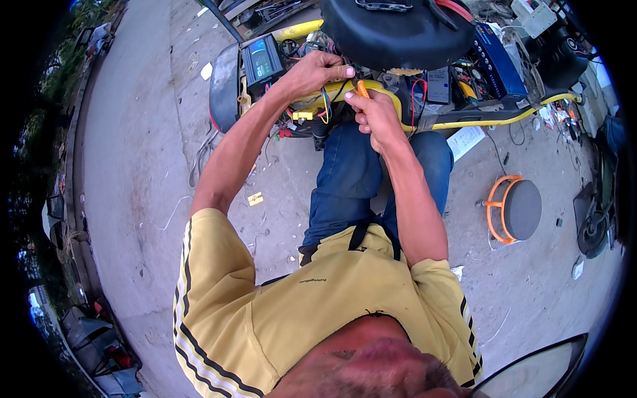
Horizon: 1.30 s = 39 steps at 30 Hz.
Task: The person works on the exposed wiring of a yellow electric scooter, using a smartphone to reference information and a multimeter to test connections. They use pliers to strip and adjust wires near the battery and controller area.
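There's one view, a head-worn fisheye — looking steeply down over the shirt (332, 292) toward the left hand (323, 71) and right hand (378, 118), near enough to catch both forearms (232, 149) — ground (146, 146) bending away either side of them

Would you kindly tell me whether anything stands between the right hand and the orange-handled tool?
Nothing visible does: the right hand grips the orange-handled tool. The left hand is close by on its left; the tool's far end is hard to make out.
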{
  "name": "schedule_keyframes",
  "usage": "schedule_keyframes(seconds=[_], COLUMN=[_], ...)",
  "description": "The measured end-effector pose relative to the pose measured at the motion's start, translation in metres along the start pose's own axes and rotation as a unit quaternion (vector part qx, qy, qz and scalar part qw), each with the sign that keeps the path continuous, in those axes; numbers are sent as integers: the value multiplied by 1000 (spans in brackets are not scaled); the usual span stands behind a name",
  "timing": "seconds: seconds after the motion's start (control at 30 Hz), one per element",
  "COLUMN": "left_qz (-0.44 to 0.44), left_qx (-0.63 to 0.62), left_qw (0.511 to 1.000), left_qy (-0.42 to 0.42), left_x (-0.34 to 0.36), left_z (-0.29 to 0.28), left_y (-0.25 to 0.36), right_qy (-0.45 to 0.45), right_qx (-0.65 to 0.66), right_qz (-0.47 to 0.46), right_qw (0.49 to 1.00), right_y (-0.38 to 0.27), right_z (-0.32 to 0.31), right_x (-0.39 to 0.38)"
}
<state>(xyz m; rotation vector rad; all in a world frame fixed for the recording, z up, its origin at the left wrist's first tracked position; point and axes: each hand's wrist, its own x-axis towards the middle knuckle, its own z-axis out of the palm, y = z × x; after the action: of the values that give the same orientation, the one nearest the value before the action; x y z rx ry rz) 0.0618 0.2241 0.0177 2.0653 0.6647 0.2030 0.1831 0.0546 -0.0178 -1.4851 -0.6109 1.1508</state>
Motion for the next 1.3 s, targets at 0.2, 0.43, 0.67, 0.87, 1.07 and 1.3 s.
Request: schedule_keyframes(seconds=[0.2,0.43,0.67,0.87,1.07,1.3], left_qz=[32,26,34,-25,70,51], left_qx=[1,10,9,-6,-87,-93], left_qw=[999,1000,998,998,992,994], left_qy=[8,11,60,56,57,-6], left_x=[-2,-3,-2,0,-2,-8], left_z=[2,3,16,7,2,-9], left_y=[-3,0,4,-15,0,-9], right_qy=[160,-47,133,205,128,188], right_qx=[-316,83,-192,-325,-307,-475], right_qz=[-173,23,-170,-111,-126,-247], right_qw=[919,995,957,917,935,823], right_y=[-6,0,-9,-14,-5,9], right_z=[4,-3,4,-29,-40,-16], right_x=[-16,-9,-14,-21,-37,-28])
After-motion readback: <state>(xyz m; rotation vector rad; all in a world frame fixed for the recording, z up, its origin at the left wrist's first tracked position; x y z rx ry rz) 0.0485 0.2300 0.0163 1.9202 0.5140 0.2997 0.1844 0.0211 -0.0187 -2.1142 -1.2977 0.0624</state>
